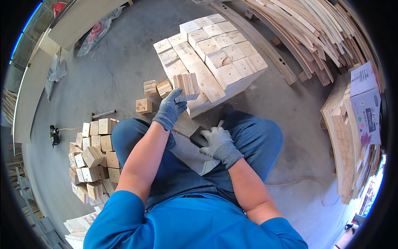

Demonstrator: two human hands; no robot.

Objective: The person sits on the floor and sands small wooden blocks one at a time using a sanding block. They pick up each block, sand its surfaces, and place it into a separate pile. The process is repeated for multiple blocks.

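Observation:
My left hand (pixel 168 110), in a grey knitted glove, is closed on a layered wooden block (pixel 186 86) in front of the near-left side of a block stack (pixel 232 54). Three smaller wooden blocks lie on the floor just left of it; the nearest is a square block (pixel 143 106). Between my knees, my gloved right hand (pixel 220 144) rests with bent fingers over a dark flat-faced object (pixel 200 136). The hand covers much of that object, so its kind is unclear.
A heap of wooden blocks (pixel 94 153) lies by my left knee. Beyond it are a metal bar with a crosspiece (pixel 103 114) and a small dark corded tool (pixel 54 136). Long timber strips (pixel 298 33) lie far right; a printed carton (pixel 367 103) sits on stacked wood.

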